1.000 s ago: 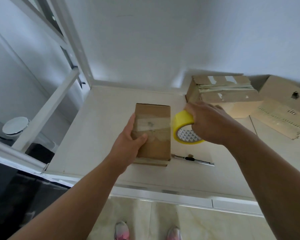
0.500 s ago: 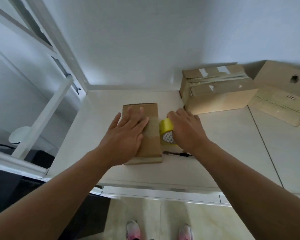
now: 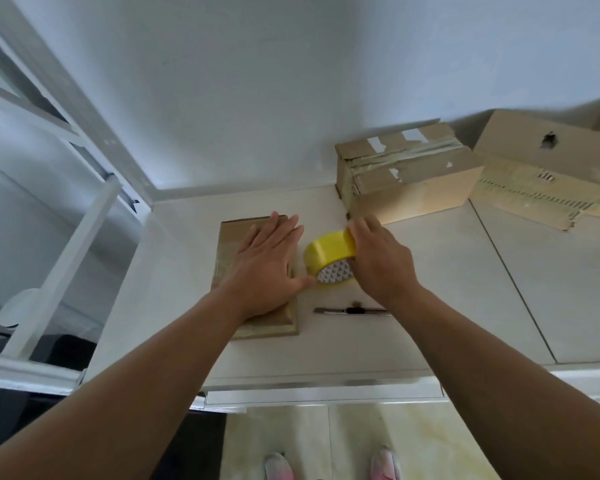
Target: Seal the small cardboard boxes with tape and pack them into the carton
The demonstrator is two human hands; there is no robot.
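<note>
A small flat cardboard box [image 3: 232, 244] lies on the white counter [image 3: 430, 289], clear tape across its top. My left hand [image 3: 267, 268] presses flat on it with straight fingers, the thumb reaching toward the tape roll. A yellow tape roll [image 3: 329, 258] stands tilted just right of the box. My right hand [image 3: 381, 258] grips the roll from its right side, fingers curled over the rim. A taped carton [image 3: 406, 174] stands at the back against the wall.
A utility knife [image 3: 350, 310] lies on the counter in front of the roll, under my right wrist. Another cardboard box [image 3: 541, 171] with a hole in it sits at the far right. A white metal frame [image 3: 66, 237] borders the counter on the left.
The box went from being held up in my left hand to lying flat under my pressing palm. The tape roll came down beside it, then moved slightly right of the box.
</note>
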